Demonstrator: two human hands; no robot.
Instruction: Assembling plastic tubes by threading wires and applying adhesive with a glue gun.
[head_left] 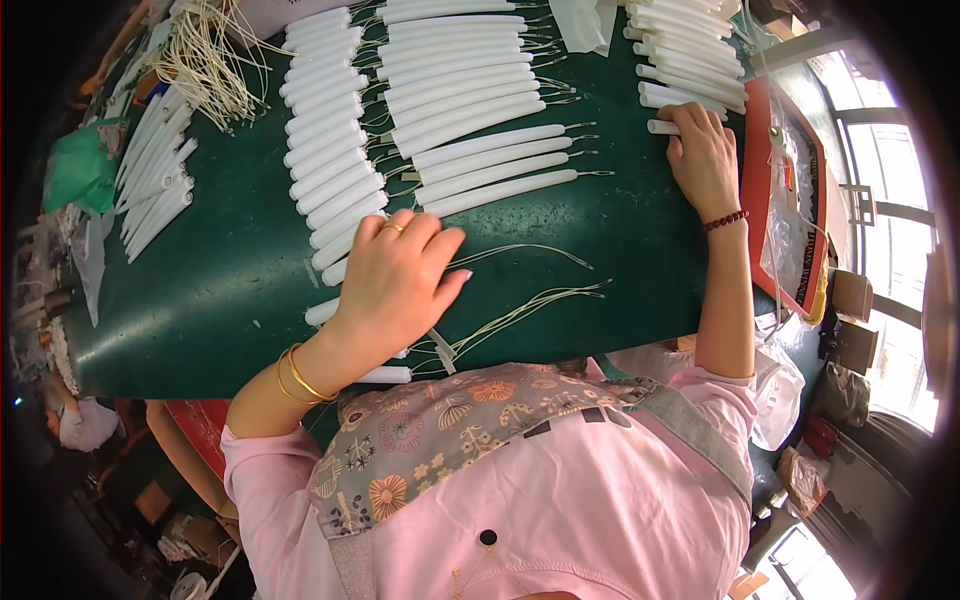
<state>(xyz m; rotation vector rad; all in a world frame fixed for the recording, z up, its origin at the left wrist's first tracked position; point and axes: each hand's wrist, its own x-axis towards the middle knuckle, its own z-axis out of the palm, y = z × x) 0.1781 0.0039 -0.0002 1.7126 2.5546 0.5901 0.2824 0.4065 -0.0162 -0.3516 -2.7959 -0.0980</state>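
My right hand (703, 158) reaches to the far right, its fingers closed on the end of a white tube (662, 127) just below a stack of similar white tubes (690, 50). My left hand (398, 285) lies over the near end of a long column of white tubes (330, 150), above thin pale wires (530, 250). Its thumb stands apart from the bent fingers, whose tips are hidden. Beyond it, white tubes with twisted wire ends (500, 188) lie in a row. Another white tube (385, 375) and a bundle of wires (500, 320) lie near my body.
On the dark green table (230, 290), more white tubes (155, 190) lie at the left, beside loose cream wires (215, 60) and a green bag (85, 165). An orange-red tray (760, 200) stands by the right edge. A translucent plastic piece (585, 22) lies at the back.
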